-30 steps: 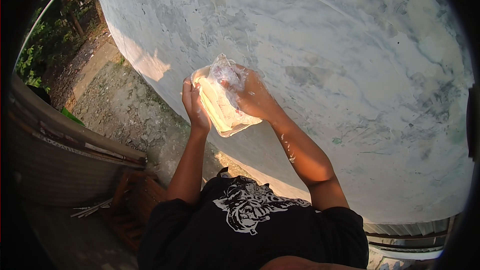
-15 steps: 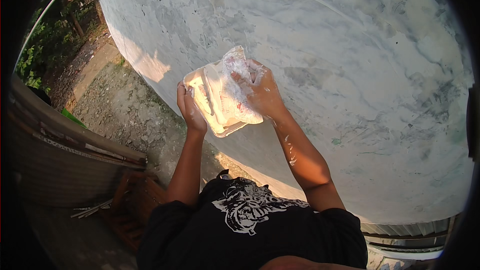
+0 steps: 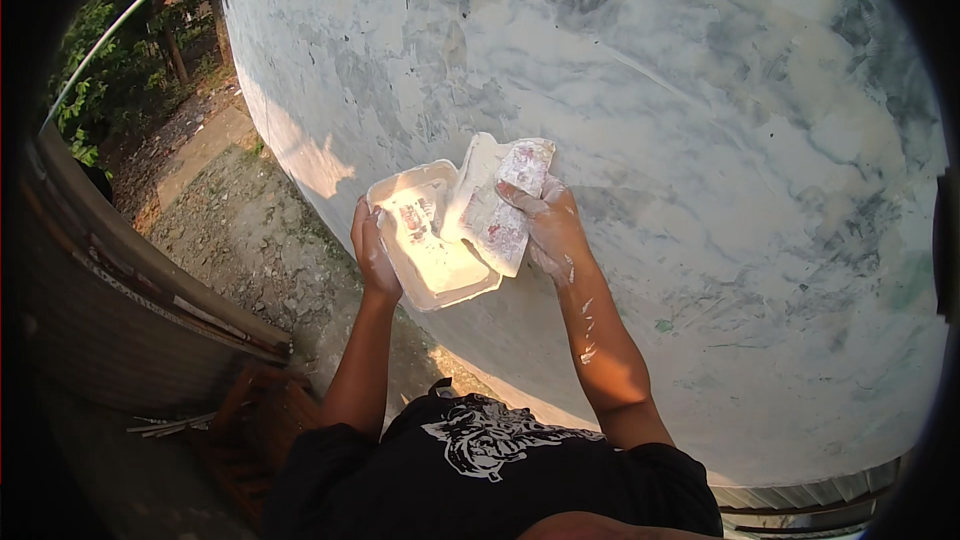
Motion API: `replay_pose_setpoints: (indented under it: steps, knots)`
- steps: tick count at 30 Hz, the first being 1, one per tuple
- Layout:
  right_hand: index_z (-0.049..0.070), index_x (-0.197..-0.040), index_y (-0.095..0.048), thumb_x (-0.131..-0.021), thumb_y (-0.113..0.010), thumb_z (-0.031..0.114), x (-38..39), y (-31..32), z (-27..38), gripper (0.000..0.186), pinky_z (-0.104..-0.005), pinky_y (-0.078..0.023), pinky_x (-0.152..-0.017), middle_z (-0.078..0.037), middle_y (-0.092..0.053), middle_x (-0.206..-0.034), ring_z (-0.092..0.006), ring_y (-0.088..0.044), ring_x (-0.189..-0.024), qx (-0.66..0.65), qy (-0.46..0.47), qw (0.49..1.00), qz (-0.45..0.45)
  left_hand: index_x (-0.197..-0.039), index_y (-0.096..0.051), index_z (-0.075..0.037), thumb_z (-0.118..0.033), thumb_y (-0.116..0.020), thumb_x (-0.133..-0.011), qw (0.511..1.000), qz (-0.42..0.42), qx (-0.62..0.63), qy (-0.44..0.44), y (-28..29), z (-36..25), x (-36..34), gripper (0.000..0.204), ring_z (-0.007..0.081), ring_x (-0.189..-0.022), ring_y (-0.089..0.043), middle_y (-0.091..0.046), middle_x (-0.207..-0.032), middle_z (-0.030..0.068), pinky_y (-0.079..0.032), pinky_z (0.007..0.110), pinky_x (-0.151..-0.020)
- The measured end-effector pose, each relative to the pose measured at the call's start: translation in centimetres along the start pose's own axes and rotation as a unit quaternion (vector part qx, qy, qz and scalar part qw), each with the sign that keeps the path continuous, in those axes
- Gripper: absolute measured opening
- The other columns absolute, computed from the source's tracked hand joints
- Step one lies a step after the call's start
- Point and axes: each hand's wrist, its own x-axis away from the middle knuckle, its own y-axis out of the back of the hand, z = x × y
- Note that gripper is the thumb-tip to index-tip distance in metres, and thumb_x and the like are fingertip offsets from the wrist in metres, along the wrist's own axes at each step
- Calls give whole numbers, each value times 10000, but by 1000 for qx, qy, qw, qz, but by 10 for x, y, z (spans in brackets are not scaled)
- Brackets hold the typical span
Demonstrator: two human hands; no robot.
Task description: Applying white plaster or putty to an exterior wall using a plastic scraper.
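My left hand (image 3: 373, 248) grips the left side of a shallow, rounded rectangular plastic tub (image 3: 440, 298), tilted in front of the wall. Creamy white paste coats its bottom and sides, brightly sunlit. In my right hand (image 3: 548, 223) is a flat, putty-smeared spreader (image 3: 508, 230), with faint reddish marks under the white. The thumb lies across its face, while the other fingers are hidden behind. A thick layer of white paste sits along the spreader's left edge, which overlaps the tub's right side. White smears mark my right hand and forearm.
A large wall (image 3: 720, 190) with patchy white and grey coating fills the right side. Rough ground (image 3: 260, 240) runs along its foot. At lower left are a brown wooden piece of furniture (image 3: 255, 420), thin sticks (image 3: 170, 427) and a corrugated panel (image 3: 110, 330).
The spreader has shifted right and turned, uncovering more of the tub's inside. Paste now shows thickly on its left edge. The tub sits slightly lower in view.
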Motion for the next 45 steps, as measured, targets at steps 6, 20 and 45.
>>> replay_pose_setpoints:
  steps: [6,20,45]
  knots:
    - [-75,-1157,-621,-917,-705,25,-2,-17,34,273,-346,-602,-784,-145,-707,-1068,-207,-715,-902,78,75,994,-20,-1306,-513,-5,-308,-390,-1023,995,93,-38,-24,14,-34,-39,432,240,-1010,-659,-626,-1142,144,-557,370,-874]
    - [-77,-1249,-537,-950,-655,32,16,-56,143,339,-364,-577,-942,-160,-658,-1195,-210,-682,-1056,-75,168,980,80,-1304,-548,-2,-364,-382,-1017,966,175,57,184,-31,-81,-77,491,266,-1046,-661,-650,-1180,151,-559,394,-912]
    - [-52,-1160,-675,-829,-605,115,-2,-61,383,377,-364,-570,-883,-174,-703,-1114,-307,-679,-1075,804,545,-36,-235,-1339,-552,-43,-335,-343,-1044,923,369,-56,99,-215,-171,-129,465,173,-1120,-652,-655,-1262,81,-517,367,-957]
